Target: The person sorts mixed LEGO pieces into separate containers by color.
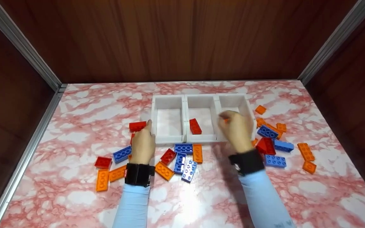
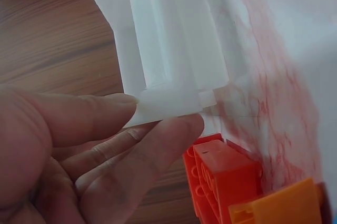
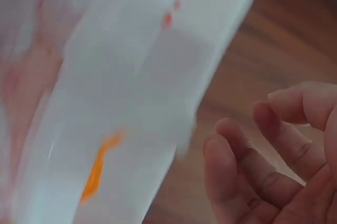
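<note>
A white three-compartment tray [image 1: 185,137] lies on the table. At its left side my left hand [image 1: 143,144] pinches the wall between thumb [image 2: 100,113] and fingers, as the left wrist view shows. My right hand [image 1: 236,131], blurred, is over the right compartment; its fingers are loosely bent with nothing between them in the right wrist view. Below it an orange brick [image 3: 95,174] sits in that compartment. One red brick [image 1: 195,126] leans in the middle compartment. Beside my left hand are a red brick [image 2: 226,171] and an orange brick [image 2: 284,205].
Red, blue and orange bricks lie loose left of the tray, in front of it and to its right, among them a blue brick [image 1: 275,161] and an orange brick [image 1: 102,180]. A brown wood-grain panel [image 1: 182,41] closes off the marbled table's [image 1: 81,198] back.
</note>
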The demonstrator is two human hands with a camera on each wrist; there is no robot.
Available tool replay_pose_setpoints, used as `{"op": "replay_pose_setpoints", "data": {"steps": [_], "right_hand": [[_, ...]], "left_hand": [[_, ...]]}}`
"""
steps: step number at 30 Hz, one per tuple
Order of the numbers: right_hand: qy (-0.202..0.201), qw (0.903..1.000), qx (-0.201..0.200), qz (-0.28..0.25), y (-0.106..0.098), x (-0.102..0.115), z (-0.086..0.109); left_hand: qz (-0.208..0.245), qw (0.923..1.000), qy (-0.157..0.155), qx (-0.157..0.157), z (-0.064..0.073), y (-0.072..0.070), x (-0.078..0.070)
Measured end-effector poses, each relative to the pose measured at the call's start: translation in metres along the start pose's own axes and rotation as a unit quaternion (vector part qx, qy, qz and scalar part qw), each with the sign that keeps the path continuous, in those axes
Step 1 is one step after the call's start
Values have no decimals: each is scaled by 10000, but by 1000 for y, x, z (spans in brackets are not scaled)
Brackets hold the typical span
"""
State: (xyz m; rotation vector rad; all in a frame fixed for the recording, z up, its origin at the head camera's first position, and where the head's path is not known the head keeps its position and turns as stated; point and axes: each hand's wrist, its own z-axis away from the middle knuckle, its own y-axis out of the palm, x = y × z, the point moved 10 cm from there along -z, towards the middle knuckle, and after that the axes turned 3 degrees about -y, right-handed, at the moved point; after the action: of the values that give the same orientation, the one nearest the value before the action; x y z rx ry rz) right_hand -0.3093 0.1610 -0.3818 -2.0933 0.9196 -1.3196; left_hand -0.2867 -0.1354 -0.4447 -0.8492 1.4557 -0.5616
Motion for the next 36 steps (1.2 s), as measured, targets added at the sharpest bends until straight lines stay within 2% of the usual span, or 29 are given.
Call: {"op": "replay_pose_setpoints", "data": {"steps": [4, 7, 10, 13, 15, 19, 22, 31, 36], "right_hand": [[-45, 9961, -863, -178, -43, -29, 22], [9, 9899, -1412, -108, -65, -53, 39], [109, 9835, -1803, -28, -77, -75, 52], [216, 9804, -1958, -43, -81, -91, 58], [274, 9817, -1883, -84, -79, -98, 58], [675, 9894, -1255, -262, -59, -113, 56], [981, 9916, -770, -351, -45, -121, 57], [905, 9957, -130, -160, -40, -115, 59], [766, 9970, 23, -137, -40, -107, 55]], "left_hand": [[55, 10000, -39, 18, 0, 1, 0], [80, 9999, -84, 52, 0, 1, 1], [90, 9999, -97, 68, 0, 1, 1], [93, 9999, -83, 46, 0, 1, 1], [106, 9999, -66, 22, 0, 0, 1], [114, 9999, -73, 51, 1, 1, 1], [133, 9998, -100, 87, 1, 2, 1], [35, 9998, -104, 139, 1, 3, -4], [68, 9999, -40, 141, 8, -8, -6]]}}
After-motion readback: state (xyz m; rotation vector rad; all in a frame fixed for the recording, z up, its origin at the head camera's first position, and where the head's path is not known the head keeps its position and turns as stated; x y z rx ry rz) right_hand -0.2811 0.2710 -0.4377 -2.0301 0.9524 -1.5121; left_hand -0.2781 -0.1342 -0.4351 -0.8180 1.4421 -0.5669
